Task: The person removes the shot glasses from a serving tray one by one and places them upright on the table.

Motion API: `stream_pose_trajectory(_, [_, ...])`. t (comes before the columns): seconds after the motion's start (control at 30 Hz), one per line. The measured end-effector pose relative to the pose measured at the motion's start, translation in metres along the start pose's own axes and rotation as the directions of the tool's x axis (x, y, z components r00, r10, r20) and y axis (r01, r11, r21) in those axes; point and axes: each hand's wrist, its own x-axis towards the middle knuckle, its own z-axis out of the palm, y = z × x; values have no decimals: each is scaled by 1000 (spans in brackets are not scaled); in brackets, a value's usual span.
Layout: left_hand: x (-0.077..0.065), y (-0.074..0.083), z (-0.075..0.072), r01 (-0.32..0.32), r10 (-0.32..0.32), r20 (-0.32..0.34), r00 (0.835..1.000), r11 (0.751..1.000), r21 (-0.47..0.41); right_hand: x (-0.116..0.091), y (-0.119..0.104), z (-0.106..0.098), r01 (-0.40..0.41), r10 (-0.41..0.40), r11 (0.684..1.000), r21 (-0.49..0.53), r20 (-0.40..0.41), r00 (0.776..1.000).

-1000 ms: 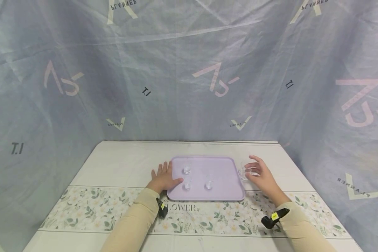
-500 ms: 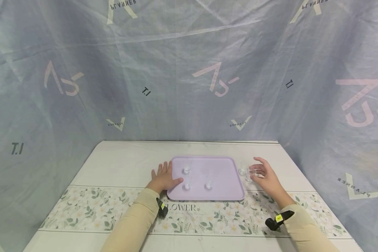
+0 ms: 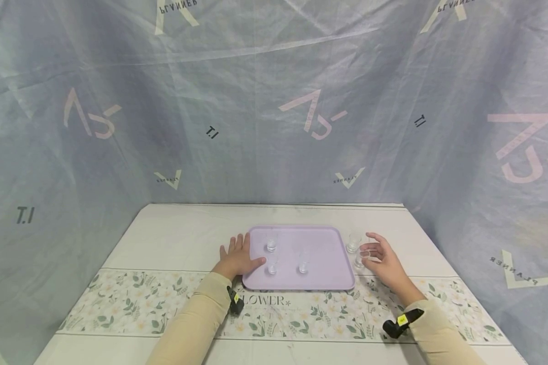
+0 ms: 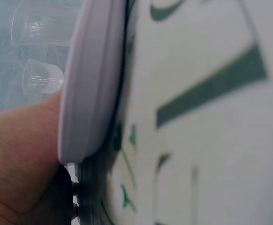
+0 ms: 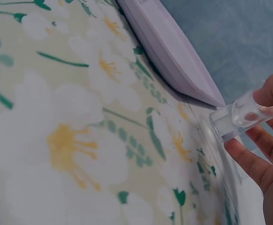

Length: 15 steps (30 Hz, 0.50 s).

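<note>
A lilac tray (image 3: 329, 248) lies on the table with three small clear shot glasses on it: one toward the back left (image 3: 271, 245), one by the thumb of my left hand, and a further glass (image 3: 303, 266) near the middle. My left hand (image 3: 237, 258) rests at the tray's left side, fingers spread and straight, thumb over the rim. Beyond the tray's right side, my right hand (image 3: 383, 261) holds another shot glass (image 5: 225, 124) between thumb and fingers, its thick base low over the cloth. Just behind it stands one more shot glass (image 3: 352, 245), close to the tray's right rim.
A white tablecloth (image 3: 187, 228) with a floral band (image 3: 155, 304) covers the table. Grey-blue fabric (image 3: 255, 152) hangs around the back and both sides. Both wrists wear small black cameras.
My right hand has drawn its shot glass rightward, apart from the one standing by the tray, then down and slightly toward me. My left hand has stayed in place.
</note>
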Motion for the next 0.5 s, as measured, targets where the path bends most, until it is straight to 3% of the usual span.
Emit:
stream_pose_trajectory(0.4, [-1, 0, -1, 3, -3, 4, 1000, 1000, -17, -4, 9, 3, -46, 46, 999, -9, 1, 999])
stream_pose_trajectory(0.5, [-1, 1, -2, 5, -5, 6, 1000, 1000, -19, -7, 1, 4, -52, 52, 999, 7, 6, 999])
